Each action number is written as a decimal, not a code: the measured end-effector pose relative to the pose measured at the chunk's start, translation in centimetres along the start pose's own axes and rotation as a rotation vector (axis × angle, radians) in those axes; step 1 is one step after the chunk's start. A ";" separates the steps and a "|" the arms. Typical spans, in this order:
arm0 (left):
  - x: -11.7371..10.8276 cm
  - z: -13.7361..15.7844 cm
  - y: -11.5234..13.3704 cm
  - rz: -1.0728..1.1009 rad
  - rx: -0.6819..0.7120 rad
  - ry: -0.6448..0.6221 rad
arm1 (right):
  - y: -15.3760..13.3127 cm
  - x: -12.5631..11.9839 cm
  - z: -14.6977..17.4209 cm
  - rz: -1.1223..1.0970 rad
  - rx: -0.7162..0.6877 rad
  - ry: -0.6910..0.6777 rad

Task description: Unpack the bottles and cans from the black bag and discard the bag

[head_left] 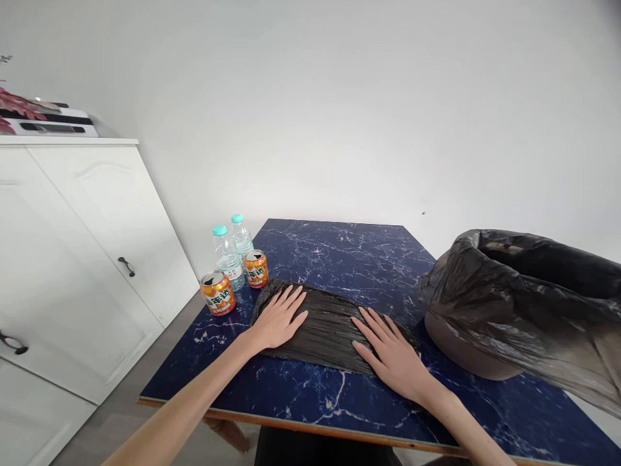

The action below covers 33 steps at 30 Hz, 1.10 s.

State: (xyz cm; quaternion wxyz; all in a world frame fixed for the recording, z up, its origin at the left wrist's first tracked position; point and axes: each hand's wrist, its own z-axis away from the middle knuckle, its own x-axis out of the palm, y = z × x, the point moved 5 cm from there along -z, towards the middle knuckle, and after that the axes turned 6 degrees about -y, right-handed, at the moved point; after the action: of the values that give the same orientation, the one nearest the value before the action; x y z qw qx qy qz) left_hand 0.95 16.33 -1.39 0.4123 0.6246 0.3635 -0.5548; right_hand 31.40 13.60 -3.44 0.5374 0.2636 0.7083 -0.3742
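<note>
A flat, crumpled black plastic bag (330,323) lies on the blue marble table (349,259). My left hand (280,318) rests palm down on the bag's left end, fingers spread. My right hand (392,355) lies flat on its right end, fingers apart and pointing up-left. Neither hand grips anything.
Two orange drink cans (218,292) (256,268) and two water bottles with teal caps (226,256) (241,236) stand at the table's left edge. A bin lined with a black bag (524,304) sits at the right. A white cabinet (87,246) stands to the left.
</note>
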 end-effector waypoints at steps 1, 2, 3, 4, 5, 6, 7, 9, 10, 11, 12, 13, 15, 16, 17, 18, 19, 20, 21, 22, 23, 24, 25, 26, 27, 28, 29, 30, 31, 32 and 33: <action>0.0 0.1 0.1 0.000 -0.002 -0.001 | 0.0 -0.1 0.0 -0.005 -0.005 0.001; 0.0 0.2 0.2 0.000 -0.005 0.000 | 0.1 -0.1 0.1 -0.007 -0.010 0.001; 0.0 0.3 0.3 0.002 -0.008 0.001 | 0.1 -0.1 0.1 -0.008 -0.015 0.001; 0.0 0.5 0.4 0.003 -0.011 0.003 | 0.1 -0.2 0.2 -0.007 -0.019 0.001; 0.0 0.7 0.6 0.005 -0.012 0.005 | 0.1 -0.2 0.3 -0.007 -0.021 0.002; 0.0 0.9 0.7 0.007 -0.011 0.006 | 0.1 -0.2 0.4 -0.008 -0.022 0.001; -0.1 1.2 0.9 0.009 -0.011 0.007 | 0.1 -0.2 0.4 -0.011 -0.023 0.000; -0.3 2.0 1.4 0.012 -0.008 0.006 | 0.1 -0.2 0.6 -0.016 -0.033 -0.007; -0.5 2.5 1.6 0.014 -0.002 0.008 | 0.1 -0.2 0.7 -0.017 -0.040 -0.014; -0.8 3.1 1.9 0.015 0.008 0.013 | 0.2 -0.2 0.8 -0.018 -0.046 -0.025; -1.2 3.8 2.3 0.017 0.023 0.024 | 0.2 -0.2 0.9 -0.019 -0.050 -0.040; -1.7 4.6 2.6 0.018 0.043 0.042 | 0.2 -0.3 0.9 -0.021 -0.052 -0.056; -2.9 6.3 3.3 0.022 0.090 0.082 | 0.4 -0.5 1.0 -0.029 -0.055 -0.082; -3.4 7.2 3.5 0.026 0.111 0.094 | 0.4 -0.7 1.1 -0.036 -0.063 -0.091; -4.0 8.1 3.7 0.032 0.127 0.099 | 0.5 -0.9 1.1 -0.044 -0.076 -0.098; -4.4 8.9 3.8 0.040 0.135 0.096 | 0.6 -1.2 1.0 -0.054 -0.092 -0.104; -4.8 9.7 3.8 0.048 0.135 0.089 | 0.6 -1.5 1.0 -0.065 -0.109 -0.113; -5.1 10.5 3.7 0.057 0.128 0.081 | 0.8 -1.8 0.9 -0.075 -0.125 -0.124; -5.3 11.2 3.5 0.066 0.115 0.076 | 0.9 -2.0 0.8 -0.082 -0.137 -0.136; -5.5 11.9 3.3 0.076 0.101 0.075 | 1.1 -2.2 0.7 -0.087 -0.143 -0.144; -5.6 12.5 3.1 0.088 0.088 0.076 | 1.3 -2.3 0.5 -0.088 -0.142 -0.145; -5.7 13.0 2.9 0.100 0.077 0.078 | 1.5 -2.4 0.3 -0.088 -0.138 -0.137; -5.8 13.5 2.7 0.110 0.069 0.082 | 1.7 -2.5 0.1 -0.085 -0.133 -0.120; -5.8 14.0 2.5 0.117 0.061 0.090 | 1.7 -2.5 0.0 -0.079 -0.130 -0.094; -5.9 14.4 2.3 0.119 0.055 0.101 | 1.5 -2.6 -0.1 -0.072 -0.128 -0.060; -6.0 14.7 2.3 0.119 0.051 0.114 | 1.2 -2.7 0.0 -0.062 -0.128 -0.021; -6.1 15.1 2.3 0.117 0.052 0.126 | 0.6 -2.8 0.1 -0.051 -0.131 0.019; -6.2 15.4 2.4 0.117 0.055 0.137 | -0.3 -3.0 0.3 -0.041 -0.134 0.057; -6.3 15.6 2.6 0.118 0.063 0.146 | -1.4 -3.2 0.7 -0.033 -0.138 0.087; -6.3 15.9 2.9 0.121 0.075 0.153 | -2.8 -3.5 1.1 -0.028 -0.146 0.106; -6.4 16.1 3.3 0.124 0.090 0.157 | -4.4 -3.6 1.5 -0.028 -0.160 0.108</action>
State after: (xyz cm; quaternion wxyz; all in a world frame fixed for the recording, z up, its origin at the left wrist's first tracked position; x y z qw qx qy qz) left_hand -3.17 0.28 4.58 0.3876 0.7052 0.3303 -0.4934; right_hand 29.89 9.93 0.92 0.5126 0.2298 0.7675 -0.3089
